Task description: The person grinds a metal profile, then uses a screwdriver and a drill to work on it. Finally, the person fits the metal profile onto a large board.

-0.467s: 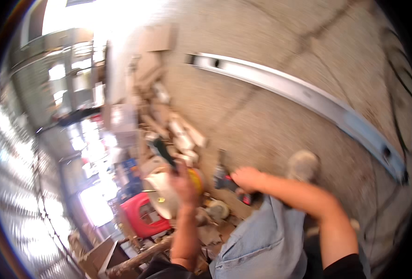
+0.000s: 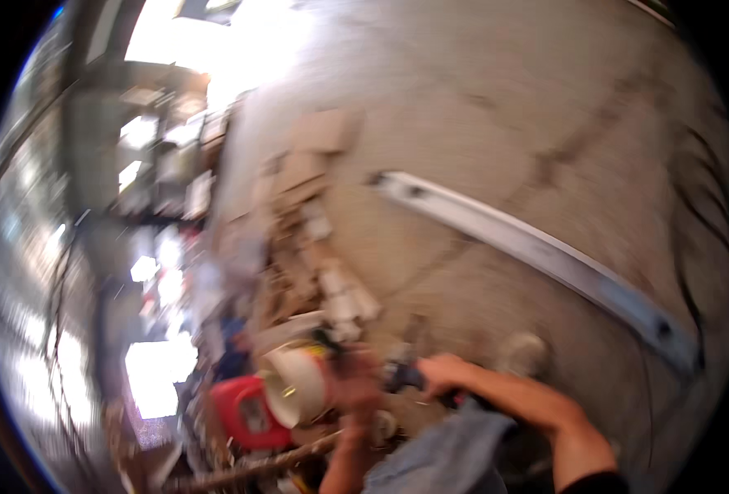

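Note:
My left hand [image 2: 354, 379], smeared by motion, is beside a white bucket [image 2: 305, 387]. A dark green, elongated object [image 2: 325, 337] sticks out past its fingers; its kind is too blurred to tell. My right hand [image 2: 442, 375] is closed around a power drill [image 2: 399, 370] with a dark grey body and red parts, low over the floor by my bent knee in light blue jeans [image 2: 442, 453]. The fingers hide most of the drill's grip.
A long silver metal rail [image 2: 512, 247] with a bluish end lies across the concrete floor. Wood offcuts [image 2: 340, 288] and cardboard [image 2: 319, 132] are piled ahead on the left. A red plastic container [image 2: 249, 412] stands by the bucket. Dark cables [image 2: 694, 189] lie at far right.
The view has tilted, so the floor and rail sit lower in the picture. My left hand has moved rightward, closer to my right hand, bringing the dark green object along. My right hand stays on the drill.

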Available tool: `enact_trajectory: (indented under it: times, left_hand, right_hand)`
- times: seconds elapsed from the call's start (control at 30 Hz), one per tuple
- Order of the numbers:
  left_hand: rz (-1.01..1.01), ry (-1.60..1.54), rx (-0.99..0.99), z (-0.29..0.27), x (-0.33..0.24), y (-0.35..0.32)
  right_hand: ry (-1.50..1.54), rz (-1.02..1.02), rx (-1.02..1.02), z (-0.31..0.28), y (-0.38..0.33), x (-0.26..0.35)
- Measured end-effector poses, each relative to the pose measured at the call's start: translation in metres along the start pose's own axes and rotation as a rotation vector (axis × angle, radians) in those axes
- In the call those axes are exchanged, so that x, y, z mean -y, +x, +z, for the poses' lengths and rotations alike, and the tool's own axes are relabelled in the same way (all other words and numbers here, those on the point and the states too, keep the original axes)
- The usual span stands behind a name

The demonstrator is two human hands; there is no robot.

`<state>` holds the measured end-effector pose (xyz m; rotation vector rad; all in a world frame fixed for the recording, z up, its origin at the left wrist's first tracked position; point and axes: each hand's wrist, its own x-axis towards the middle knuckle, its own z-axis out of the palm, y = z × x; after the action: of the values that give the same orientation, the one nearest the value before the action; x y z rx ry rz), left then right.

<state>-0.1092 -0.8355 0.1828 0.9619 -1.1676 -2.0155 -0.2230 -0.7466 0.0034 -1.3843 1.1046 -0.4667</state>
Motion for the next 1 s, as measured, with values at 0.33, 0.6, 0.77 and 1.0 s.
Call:
enact_trajectory:
  times: [0.33,0.6,0.77,1.0]
  left_hand:
    - [0.353,-0.204,1.044,0.228,-0.147,-0.042]
    - [-0.236,0.044,1.070,0.286,0.084,0.046]
    - [0.068,0.131,1.465,0.373,0.152,-0.040]
    - [0.527,-0.002,1.702,0.371,0.235,-0.132]
  right_hand:
    - [0.065,-0.015,-1.313,0.000,-0.312,0.019]
    - [0.061,0.467,-1.697,0.051,-0.507,0.050]
    - [0.510,0.964,-1.889,0.130,-0.507,0.064]
    - [0.501,0.902,-2.317,0.248,-0.458,0.030]
